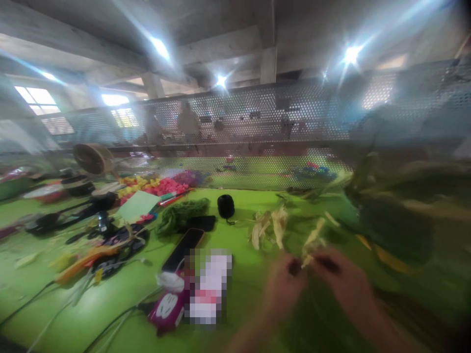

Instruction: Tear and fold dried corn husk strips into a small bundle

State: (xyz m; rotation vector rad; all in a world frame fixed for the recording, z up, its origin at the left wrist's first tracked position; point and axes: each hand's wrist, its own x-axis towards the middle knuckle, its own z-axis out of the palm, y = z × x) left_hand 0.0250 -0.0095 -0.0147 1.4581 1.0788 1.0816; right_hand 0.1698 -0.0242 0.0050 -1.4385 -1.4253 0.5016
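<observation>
Over the green tabletop (253, 299), my left hand (287, 280) and my right hand (340, 272) are close together, both blurred. Between their fingertips is a pale yellow strip of dried corn husk (314, 235), its upper part sticking up and away from me. The fingers of my right hand pinch its lower end. My left fingers are curled and touch the husk's bottom tip; their exact grip is smeared. Just beyond my left hand lie two more curled pieces of corn husk (279, 225).
To the right stands a large, blurred green bundle with dry leaves (397, 220). Left of my hands are a dark phone (184, 249), a purple case (167, 311), a black round object (225, 206) and green yarn-like material (184, 213). A perforated metal panel (235, 127) closes off the back.
</observation>
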